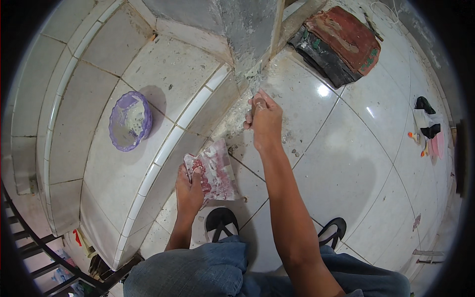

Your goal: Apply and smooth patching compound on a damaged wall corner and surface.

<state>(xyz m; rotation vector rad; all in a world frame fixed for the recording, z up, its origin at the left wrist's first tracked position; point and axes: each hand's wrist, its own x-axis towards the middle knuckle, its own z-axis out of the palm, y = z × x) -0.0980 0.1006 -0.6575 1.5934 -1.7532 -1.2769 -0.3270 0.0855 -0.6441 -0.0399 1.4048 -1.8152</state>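
My left hand grips the left edge of a flat, white-smeared, reddish piece above the floor near the step. My right hand is closed, fingertips together beside the crumbly base of a grey pillar; I cannot make out what, if anything, it holds. Pale crumbs lie on the tiles round it. To the left, a purple scalloped bowl with pale grey paste inside sits on the tiled step.
Worn red-brown and black bags lie at upper right. Sandals and small items lie at the far right. A black railing is at lower left. My feet in black flip-flops stand on the tiled floor.
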